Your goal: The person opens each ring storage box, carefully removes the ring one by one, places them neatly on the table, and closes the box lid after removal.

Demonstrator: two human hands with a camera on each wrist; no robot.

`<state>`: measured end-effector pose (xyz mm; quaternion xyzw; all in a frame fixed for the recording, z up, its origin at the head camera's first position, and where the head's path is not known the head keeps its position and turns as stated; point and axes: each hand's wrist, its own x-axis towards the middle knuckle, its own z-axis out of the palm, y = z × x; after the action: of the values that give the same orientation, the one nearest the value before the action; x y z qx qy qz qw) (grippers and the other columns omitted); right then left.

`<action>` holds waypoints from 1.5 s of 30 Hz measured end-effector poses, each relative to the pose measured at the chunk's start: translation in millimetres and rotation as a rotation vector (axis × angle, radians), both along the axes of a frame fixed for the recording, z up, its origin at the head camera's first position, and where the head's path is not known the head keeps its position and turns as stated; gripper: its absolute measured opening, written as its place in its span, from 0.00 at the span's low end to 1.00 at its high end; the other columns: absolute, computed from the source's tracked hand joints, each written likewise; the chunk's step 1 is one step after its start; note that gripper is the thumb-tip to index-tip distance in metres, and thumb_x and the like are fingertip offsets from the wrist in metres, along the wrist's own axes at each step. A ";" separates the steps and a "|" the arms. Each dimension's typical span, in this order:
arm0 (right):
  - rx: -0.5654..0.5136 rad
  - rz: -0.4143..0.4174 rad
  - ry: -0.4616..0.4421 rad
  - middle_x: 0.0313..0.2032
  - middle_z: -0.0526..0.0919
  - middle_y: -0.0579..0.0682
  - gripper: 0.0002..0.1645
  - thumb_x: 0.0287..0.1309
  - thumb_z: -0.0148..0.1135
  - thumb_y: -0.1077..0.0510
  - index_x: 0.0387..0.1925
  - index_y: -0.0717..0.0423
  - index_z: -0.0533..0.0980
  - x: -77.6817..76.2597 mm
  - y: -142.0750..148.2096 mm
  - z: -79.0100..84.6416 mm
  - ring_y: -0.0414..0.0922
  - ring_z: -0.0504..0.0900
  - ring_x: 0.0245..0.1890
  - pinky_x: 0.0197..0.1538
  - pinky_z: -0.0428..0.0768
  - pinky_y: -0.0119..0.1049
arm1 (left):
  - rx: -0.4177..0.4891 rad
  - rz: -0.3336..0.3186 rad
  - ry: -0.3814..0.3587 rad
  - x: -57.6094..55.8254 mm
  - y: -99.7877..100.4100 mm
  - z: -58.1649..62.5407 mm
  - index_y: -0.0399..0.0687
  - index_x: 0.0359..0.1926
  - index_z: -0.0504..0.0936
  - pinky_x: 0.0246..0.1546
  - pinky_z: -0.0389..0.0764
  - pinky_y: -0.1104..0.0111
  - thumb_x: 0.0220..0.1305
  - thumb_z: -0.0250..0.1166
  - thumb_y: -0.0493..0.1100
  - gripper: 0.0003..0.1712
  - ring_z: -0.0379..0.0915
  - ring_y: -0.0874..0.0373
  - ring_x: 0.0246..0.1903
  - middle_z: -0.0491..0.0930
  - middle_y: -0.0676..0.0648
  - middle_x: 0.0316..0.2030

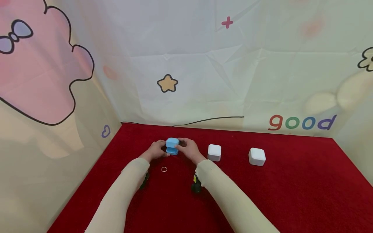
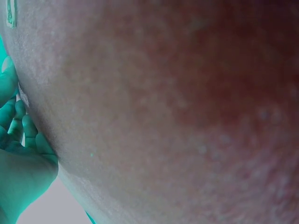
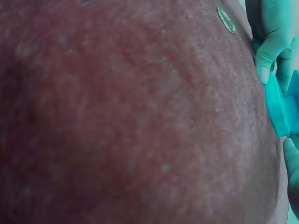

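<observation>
Between both hands is a small light-blue ring box (image 1: 172,142), its lid raised partway above the base. My left hand (image 1: 156,150) grips its left side, thumb low near the base. My right hand (image 1: 189,149) holds the right side, its thumb at the lid's front edge. In the right wrist view the box (image 3: 280,109) shows its two halves parted, a thumb of each hand touching it. A thin ring (image 1: 164,171) lies on the red cloth, nearer than the box. The left wrist view shows my left hand's (image 2: 23,172) curled fingers; the box's inside is hidden.
Two white boxes with rounded corners, a nearer one (image 1: 214,152) and a farther one (image 1: 257,157), stand to the right on the red cloth (image 1: 291,194). A printed fabric wall (image 1: 198,97) rises behind the table, another on the left. Dark wrist devices (image 1: 196,185) sit under the sleeves.
</observation>
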<state>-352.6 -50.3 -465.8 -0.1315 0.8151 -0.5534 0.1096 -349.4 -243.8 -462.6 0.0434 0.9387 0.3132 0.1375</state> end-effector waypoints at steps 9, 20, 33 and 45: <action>-0.027 0.003 0.002 0.67 0.77 0.64 0.30 0.69 0.63 0.59 0.69 0.65 0.70 1.4 0.0 -1.2 0.60 0.77 0.68 0.70 0.76 0.51 | 0.024 0.016 -0.014 -0.9 -1.8 -2.5 0.33 0.72 0.68 0.74 0.66 0.48 0.67 0.67 0.38 0.36 0.56 0.36 0.73 0.65 0.34 0.73; 0.001 0.017 0.002 0.68 0.76 0.64 0.33 0.69 0.64 0.59 0.71 0.65 0.68 0.6 0.3 -3.3 0.59 0.77 0.68 0.70 0.76 0.51 | 0.026 0.018 -0.016 -0.2 -2.1 -2.6 0.32 0.72 0.68 0.74 0.66 0.47 0.67 0.67 0.37 0.35 0.56 0.36 0.73 0.65 0.34 0.73; 0.006 0.016 0.010 0.67 0.78 0.63 0.32 0.68 0.65 0.59 0.70 0.65 0.70 -1.4 -0.4 -4.9 0.58 0.78 0.68 0.71 0.75 0.50 | 0.022 0.011 -0.020 1.6 0.1 1.5 0.33 0.73 0.67 0.75 0.65 0.47 0.67 0.67 0.37 0.36 0.56 0.36 0.73 0.65 0.33 0.73; 0.002 0.028 0.009 0.67 0.78 0.63 0.33 0.68 0.65 0.61 0.70 0.65 0.69 -1.4 0.9 -6.2 0.58 0.77 0.68 0.71 0.75 0.50 | 0.032 0.013 -0.025 1.6 -0.2 1.4 0.34 0.74 0.65 0.75 0.65 0.46 0.68 0.67 0.37 0.37 0.55 0.36 0.73 0.65 0.33 0.73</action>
<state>-354.0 -49.3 -472.0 -0.1455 0.8142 -0.5504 0.1137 -347.8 -244.0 -461.1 0.0353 0.9320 0.3296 0.1465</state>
